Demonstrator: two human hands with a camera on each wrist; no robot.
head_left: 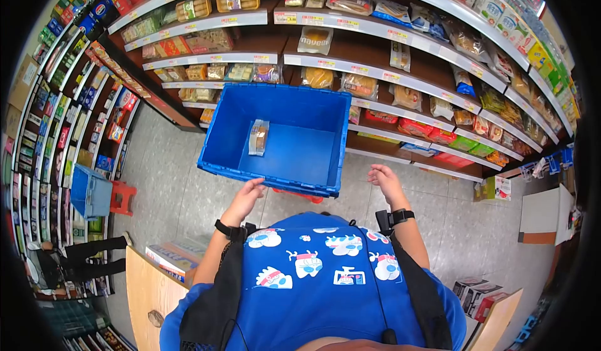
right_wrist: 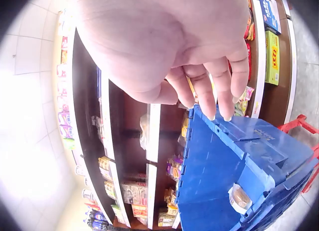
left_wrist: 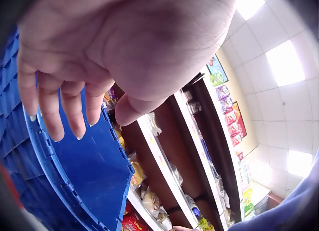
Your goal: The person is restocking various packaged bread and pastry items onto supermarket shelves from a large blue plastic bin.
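Observation:
A blue plastic crate (head_left: 210, 126) stands in front of me on a red stool (head_left: 313, 198). Inside it, toward the left, lies one clear packet of brown food (head_left: 258, 137), also visible in the crate in the right wrist view. My left hand (head_left: 247, 201) is at the crate's near rim, its fingertips overlapping the edge in the head view. In the left wrist view its fingers (left_wrist: 52, 114) hang loosely, holding nothing. To the right of the crate is my right hand (head_left: 387, 182), apart from it, with relaxed fingers (right_wrist: 204, 89) and nothing in them.
Shelves (head_left: 375, 72) of packaged bread and snacks curve across the front and right. On the left are another shelf, a second blue crate (head_left: 91, 191) on a red stool (head_left: 123, 198), and a person in dark trousers (head_left: 94, 248). A white box (head_left: 544, 207) stands at right.

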